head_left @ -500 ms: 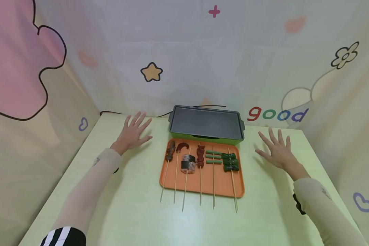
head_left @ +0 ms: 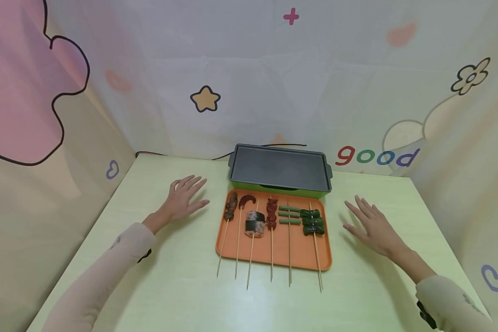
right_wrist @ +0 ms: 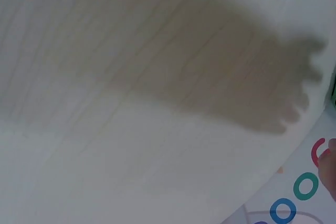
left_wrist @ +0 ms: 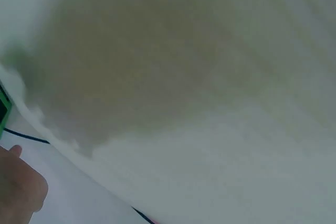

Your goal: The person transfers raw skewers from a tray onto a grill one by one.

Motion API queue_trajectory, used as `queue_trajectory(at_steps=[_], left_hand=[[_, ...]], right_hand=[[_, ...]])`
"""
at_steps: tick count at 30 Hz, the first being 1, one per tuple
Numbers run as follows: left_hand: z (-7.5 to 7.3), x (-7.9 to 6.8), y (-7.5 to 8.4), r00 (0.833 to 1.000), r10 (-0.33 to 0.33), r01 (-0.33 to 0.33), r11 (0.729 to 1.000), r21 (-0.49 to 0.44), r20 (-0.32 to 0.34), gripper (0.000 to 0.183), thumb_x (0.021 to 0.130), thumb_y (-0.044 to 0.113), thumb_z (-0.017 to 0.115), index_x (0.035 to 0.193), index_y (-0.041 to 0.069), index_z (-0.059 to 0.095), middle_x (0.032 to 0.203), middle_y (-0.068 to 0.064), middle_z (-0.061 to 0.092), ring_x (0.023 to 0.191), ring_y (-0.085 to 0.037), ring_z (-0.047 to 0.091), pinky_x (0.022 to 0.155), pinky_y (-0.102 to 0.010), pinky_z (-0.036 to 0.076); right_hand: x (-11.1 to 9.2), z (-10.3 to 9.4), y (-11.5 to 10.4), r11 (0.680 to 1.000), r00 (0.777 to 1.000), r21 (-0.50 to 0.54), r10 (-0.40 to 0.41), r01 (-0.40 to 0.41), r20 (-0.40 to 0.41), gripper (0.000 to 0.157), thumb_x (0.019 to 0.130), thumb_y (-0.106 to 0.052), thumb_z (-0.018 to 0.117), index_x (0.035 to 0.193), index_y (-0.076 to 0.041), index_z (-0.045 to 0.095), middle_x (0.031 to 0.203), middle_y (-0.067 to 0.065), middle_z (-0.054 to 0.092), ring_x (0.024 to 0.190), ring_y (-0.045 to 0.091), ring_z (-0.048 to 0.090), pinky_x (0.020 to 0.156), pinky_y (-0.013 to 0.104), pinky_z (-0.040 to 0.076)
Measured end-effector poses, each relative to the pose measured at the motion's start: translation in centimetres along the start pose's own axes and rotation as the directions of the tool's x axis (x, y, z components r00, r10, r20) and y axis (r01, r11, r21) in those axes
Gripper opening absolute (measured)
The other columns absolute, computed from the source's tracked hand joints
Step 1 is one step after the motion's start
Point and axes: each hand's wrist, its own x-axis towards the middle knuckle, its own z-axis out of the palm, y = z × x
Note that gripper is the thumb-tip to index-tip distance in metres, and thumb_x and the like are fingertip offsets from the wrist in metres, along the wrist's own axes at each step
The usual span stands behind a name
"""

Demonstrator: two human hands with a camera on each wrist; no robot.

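Note:
My left hand hovers over the table left of the grill and tray, palm down with fingers relaxed, holding nothing. On the other side, my right hand hangs likewise to the right of the orange tray. Across the tray lie several skewers: a brown meat skewer, a curled dark red piece, a pale block with a black band, a red meat skewer, green stick pieces and dark green folded pieces. Their bare stick ends overhang the near rim.
Behind the tray stands a green electric grill with a flat dark plate. A black cord runs along the table's back edge. Printed cloth encloses the pale table at the back and sides.
Both hands have moved back toward the near side and lower in view. Their fingers, spread wide before, are now closer together. The tray, skewers and grill stay in place.

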Motion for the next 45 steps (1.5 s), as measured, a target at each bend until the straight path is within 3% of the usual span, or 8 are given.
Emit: queue_trajectory(at_steps=[6, 12, 19, 23, 28, 32, 38, 45], left_hand=[[1.2, -0.8, 1.6, 0.999, -0.012, 0.006, 0.987, -0.163, -0.038, 0.062, 0.096, 0.037, 0.066, 0.149, 0.007, 0.052, 0.149, -0.019, 0.054, 0.141, -0.040, 0.041, 0.109, -0.067, 0.027], [2.6, -1.7, 3.5, 1.000, -0.011, 0.003, 0.954, -0.301, -0.027, 0.055, 0.097, 0.030, 0.067, 0.146, 0.007, 0.056, 0.142, -0.018, 0.061, 0.132, -0.038, 0.048, 0.101, -0.060, 0.032], [2.8, -2.6, 5.8, 0.999, -0.042, 0.053, 0.861, -0.505, 0.033, 0.052, 0.098, 0.018, 0.068, 0.145, 0.002, 0.055, 0.139, -0.018, 0.064, 0.130, -0.040, 0.050, 0.110, -0.066, 0.031], [2.7, -2.7, 6.4, 0.993, -0.081, 0.115, 0.802, -0.586, 0.085, 0.050, 0.100, 0.013, 0.065, 0.146, -0.003, 0.053, 0.137, -0.021, 0.063, 0.128, -0.041, 0.056, 0.106, -0.056, 0.045], [2.5, -2.5, 6.7, 0.970, -0.138, 0.241, 0.686, -0.687, 0.202, 0.053, 0.101, 0.009, 0.061, 0.150, -0.004, 0.046, 0.141, -0.024, 0.059, 0.121, -0.037, 0.063, 0.094, -0.033, 0.056], [2.4, -2.1, 6.8, 0.946, -0.161, 0.321, 0.596, -0.736, 0.282, 0.056, 0.101, 0.007, 0.059, 0.153, -0.004, 0.041, 0.146, -0.026, 0.054, 0.122, -0.036, 0.063, 0.092, -0.029, 0.058], [2.6, -1.7, 6.9, 0.938, -0.172, 0.343, 0.602, -0.721, 0.302, 0.059, 0.097, 0.002, 0.065, 0.152, -0.004, 0.043, 0.146, -0.026, 0.054, 0.120, -0.035, 0.063, 0.086, -0.019, 0.054], [2.9, -1.7, 6.5, 0.940, -0.150, 0.330, 0.623, -0.709, 0.305, 0.061, 0.094, 0.001, 0.069, 0.150, -0.005, 0.045, 0.144, -0.027, 0.055, 0.117, -0.035, 0.063, 0.083, -0.017, 0.052]], right_hand=[[-0.6, 1.2, -2.1, 0.996, 0.997, 0.074, -0.040, 0.046, -0.072, 0.062, 0.096, -0.027, 0.072, 0.150, -0.006, 0.050, 0.153, 0.031, 0.045, 0.136, 0.053, 0.046, 0.106, 0.071, 0.039], [-1.3, 2.2, -4.4, 0.985, 0.995, 0.164, -0.036, 0.052, -0.094, 0.052, 0.099, -0.023, 0.069, 0.145, -0.003, 0.055, 0.143, 0.021, 0.058, 0.132, 0.043, 0.053, 0.104, 0.065, 0.044], [-2.2, 2.8, -7.0, 0.962, 0.989, 0.258, -0.054, 0.088, -0.134, 0.042, 0.096, -0.011, 0.071, 0.136, -0.004, 0.062, 0.128, 0.010, 0.068, 0.116, 0.029, 0.064, 0.092, 0.045, 0.057], [-2.9, 2.8, -8.6, 0.917, 0.992, 0.393, -0.021, 0.069, -0.125, 0.037, 0.095, -0.005, 0.070, 0.132, -0.002, 0.065, 0.118, 0.012, 0.071, 0.103, 0.020, 0.070, 0.082, 0.031, 0.061], [-3.8, 2.1, -10.0, 0.822, 0.995, 0.561, 0.097, -0.099, 0.034, 0.033, 0.101, -0.013, 0.063, 0.132, 0.000, 0.064, 0.106, 0.012, 0.074, 0.088, 0.006, 0.071, 0.073, 0.025, 0.060], [-4.2, 1.4, -10.3, 0.688, 0.959, 0.671, 0.147, -0.276, 0.244, 0.041, 0.106, -0.017, 0.057, 0.138, 0.008, 0.056, 0.100, 0.016, 0.074, 0.081, 0.012, 0.073, 0.069, 0.030, 0.062], [-5.0, 1.3, -10.6, 0.466, 0.857, 0.724, 0.189, -0.508, 0.479, 0.055, 0.106, -0.023, 0.057, 0.145, 0.014, 0.044, 0.100, 0.012, 0.075, 0.085, 0.017, 0.074, 0.071, 0.035, 0.064], [-5.5, 2.1, -10.9, 0.374, 0.833, 0.749, 0.147, -0.547, 0.534, 0.059, 0.103, -0.014, 0.060, 0.146, 0.019, 0.036, 0.101, 0.015, 0.078, 0.087, 0.018, 0.076, 0.077, 0.035, 0.064]])
